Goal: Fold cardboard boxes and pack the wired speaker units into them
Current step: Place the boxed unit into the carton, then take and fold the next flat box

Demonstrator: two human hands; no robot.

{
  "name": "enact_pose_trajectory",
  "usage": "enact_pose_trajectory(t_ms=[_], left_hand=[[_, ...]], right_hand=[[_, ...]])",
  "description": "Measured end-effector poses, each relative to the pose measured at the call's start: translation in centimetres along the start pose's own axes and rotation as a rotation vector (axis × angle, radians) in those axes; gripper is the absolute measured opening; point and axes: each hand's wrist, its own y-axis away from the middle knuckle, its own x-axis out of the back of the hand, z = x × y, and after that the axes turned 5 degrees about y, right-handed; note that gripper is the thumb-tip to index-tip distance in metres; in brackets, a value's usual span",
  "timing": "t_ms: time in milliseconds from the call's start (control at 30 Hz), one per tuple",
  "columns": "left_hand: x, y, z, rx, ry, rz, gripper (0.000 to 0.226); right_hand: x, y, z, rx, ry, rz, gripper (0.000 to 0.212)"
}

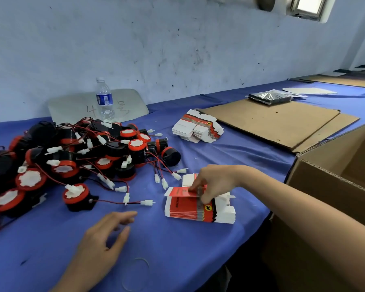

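Head view: the right hand (215,182) pinches the top box (180,191) of a stack of flat boxes (190,209) between thumb and fingertips, and its near edge is lifted off the stack. The boxes are red with white flaps and a black strip bearing a round yellow logo; the print on them is too small to read. The left hand (105,234) hovers over the blue tablecloth (40,239), fingers loosely spread and holding nothing.

The speaker units (72,152), black with red rims and red-and-black wires ending in white plugs, lie heaped at the left. A single speaker unit (78,197) sits just in front of the heap, its wire running towards the stack. A second stack (198,129) of flat boxes lies further back, near a cardboard sheet (272,121).

A water bottle (104,100) with a blue label, unreadable, stands before a pale board (72,108) with a handwritten "4" and another mark I cannot make out. An open brown carton (335,175) stands at the right.
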Motion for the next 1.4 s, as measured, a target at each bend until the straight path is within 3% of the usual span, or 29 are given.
enact_pose_trajectory(t_ms=[100,167,233,333,433,600,667,733,800,933,1000,1167,1267,1300,1333,1400], left_hand=[[-1.8,-0.3,2.4,-0.173,-0.095,-0.112,0.045],[-4.0,-1.1,4.4,-0.200,-0.089,-0.234,0.043],[-6.7,-1.9,6.2,-0.192,-0.117,-0.302,0.040],[-9.9,-2.6,8.1,-0.226,-0.298,-0.353,0.049],[-12.0,-2.6,9.4,-0.144,-0.471,-0.352,0.053],[-13.8,-2.7,11.8,0.018,-0.609,-0.449,0.061],[-14.1,-3.2,12.5,0.096,-0.611,-0.504,0.069],[-14.5,-3.4,12.5,0.120,-0.617,-0.534,0.074],[-14.7,-3.4,11.9,0.092,-0.668,-0.501,0.077],[-13.8,-2.9,12.3,0.030,-0.690,-0.454,0.085],[-14.0,-2.8,12.1,0.018,-0.685,-0.422,0.084],[-14.1,-2.9,11.1,0.066,-0.560,-0.512,0.068],[-13.7,-2.5,9.7,0.012,-0.548,-0.480,0.068],[-13.3,-2.5,9.6,0.002,-0.487,-0.462,0.062],[-12.9,-3.0,9.9,0.080,-0.251,-0.374,0.051],[-11.1,-4.4,11.1,0.343,0.424,-0.147,0.030]], right_hand=[[-1.1,-0.1,-0.5,0.015,0.066,0.137,0.032],[-2.8,-0.3,-1.0,0.000,0.185,0.276,0.030],[-4.9,-0.3,-1.3,-0.019,0.203,0.487,0.033],[-7.3,0.9,-1.7,-0.063,0.019,0.875,0.035],[-8.9,1.8,-2.1,-0.064,0.008,1.274,0.036],[-7.4,2.6,-2.8,-0.139,-0.774,1.540,0.026],[-6.2,2.9,-3.0,-0.146,-1.100,1.544,0.023],[-5.6,3.3,-2.9,-0.122,-1.271,1.490,0.021],[-5.1,3.8,-2.6,-0.135,-1.209,1.395,0.020],[-3.2,5.6,-0.5,-0.266,-0.799,1.085,0.021],[-2.0,7.0,1.0,-0.303,-0.706,0.976,0.021],[-1.0,9.7,3.4,-0.248,-0.831,0.725,0.018],[-1.3,10.1,3.8,-0.148,-1.162,0.503,0.011],[-1.4,10.1,3.8,-0.101,-1.253,0.460,0.014],[-1.5,9.8,3.7,-0.054,-1.317,0.443,0.017],[-2.0,8.9,3.0,0.026,-1.443,0.478,0.018]])
